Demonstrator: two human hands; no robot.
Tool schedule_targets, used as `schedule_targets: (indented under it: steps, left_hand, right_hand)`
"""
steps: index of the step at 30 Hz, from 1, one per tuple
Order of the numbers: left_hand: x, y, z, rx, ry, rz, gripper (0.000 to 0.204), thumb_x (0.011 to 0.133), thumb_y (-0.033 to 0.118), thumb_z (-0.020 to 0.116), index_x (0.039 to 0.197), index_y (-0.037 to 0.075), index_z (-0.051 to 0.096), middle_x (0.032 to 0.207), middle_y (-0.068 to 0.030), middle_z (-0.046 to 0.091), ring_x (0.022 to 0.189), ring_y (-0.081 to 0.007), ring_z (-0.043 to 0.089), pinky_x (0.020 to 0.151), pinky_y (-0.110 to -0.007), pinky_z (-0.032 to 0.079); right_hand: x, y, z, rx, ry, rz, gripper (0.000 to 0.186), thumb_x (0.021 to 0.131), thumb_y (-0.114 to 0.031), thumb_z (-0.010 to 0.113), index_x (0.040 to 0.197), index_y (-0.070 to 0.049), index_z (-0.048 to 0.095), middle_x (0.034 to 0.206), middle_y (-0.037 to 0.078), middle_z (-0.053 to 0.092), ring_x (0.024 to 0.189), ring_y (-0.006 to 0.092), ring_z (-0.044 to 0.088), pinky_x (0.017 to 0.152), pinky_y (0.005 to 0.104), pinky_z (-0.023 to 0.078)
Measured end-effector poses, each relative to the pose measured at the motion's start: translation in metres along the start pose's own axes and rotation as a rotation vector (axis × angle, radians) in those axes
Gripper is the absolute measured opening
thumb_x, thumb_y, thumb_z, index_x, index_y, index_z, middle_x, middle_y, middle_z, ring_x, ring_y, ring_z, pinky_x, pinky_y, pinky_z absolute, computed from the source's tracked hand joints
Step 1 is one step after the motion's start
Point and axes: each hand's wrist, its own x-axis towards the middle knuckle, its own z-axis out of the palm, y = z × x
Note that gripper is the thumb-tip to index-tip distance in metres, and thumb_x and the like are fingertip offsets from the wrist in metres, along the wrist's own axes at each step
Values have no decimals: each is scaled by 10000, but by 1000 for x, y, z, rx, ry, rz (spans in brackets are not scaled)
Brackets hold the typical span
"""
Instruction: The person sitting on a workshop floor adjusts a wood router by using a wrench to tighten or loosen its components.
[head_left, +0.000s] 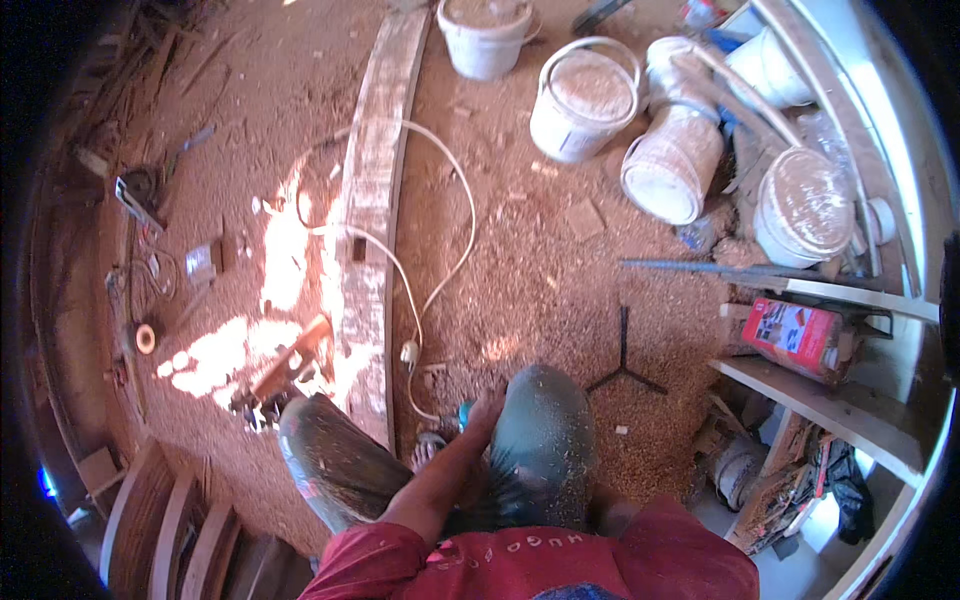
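Note:
My left forearm reaches down between my knees, and my left hand [486, 408] sits low beside my right knee. It looks closed on a teal corded power tool [464, 414], of which only a small part shows; my hand and knee hide the rest. A pale cable [412, 385] runs from near the tool to a white plug connection [409, 352], then loops over the beam. My right upper arm goes down beside my right thigh; the right hand is hidden. A long weathered wooden beam [372, 200] lies just left of the tool.
White buckets [585, 105] stand or lie at the far right. A black three-legged metal piece [625, 370] lies on the shavings. Shelves at the right hold a red package [790, 335]. At the left are a wooden hand plane-like piece [290, 357], a tape roll [146, 339] and curved boards [135, 510].

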Motion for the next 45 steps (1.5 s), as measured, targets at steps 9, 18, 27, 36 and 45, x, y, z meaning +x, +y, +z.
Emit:
schedule_targets:
  steps: [9,18,27,36,45]
  left_hand:
    - [21,-3,-36,-290,-180,-3,524,901,406,575,1368,187,483,1419,-100,472,1276,-350,501,913,-525,505]
    - [16,0,-20,-264,56,-12,703,721,494,776,1271,173,478,1259,-69,529,1130,-292,583,876,-470,514]
    - [15,17,-28,-269,226,-15,747,768,634,670,1270,100,524,1220,-144,554,1167,-325,532,938,-506,446]
    - [24,44,-27,-390,239,-175,753,724,518,791,1303,120,520,1288,-151,547,1253,-358,483,1019,-524,381]
    - [25,43,-28,-460,208,-161,801,706,492,811,1345,127,494,1344,-162,520,1298,-364,458,1055,-546,361]
  right_hand:
    - [-2,17,43,-124,128,-156,457,963,-406,506,1259,-61,560,1170,243,602,1060,460,583,875,580,468]
    - [62,1,83,-216,402,-279,464,962,-408,510,1280,-72,553,1187,235,599,1070,457,579,884,582,466]
    - [52,-12,61,-407,395,-252,436,967,-391,518,1330,-149,534,1275,224,571,1186,437,534,1010,597,388]
    - [46,-1,54,-155,276,-253,395,968,-356,524,1309,-158,541,1135,217,651,1032,406,635,893,587,471]
    - [53,8,68,-205,367,-323,344,968,-326,519,1260,-147,555,830,191,705,722,384,699,646,553,544]
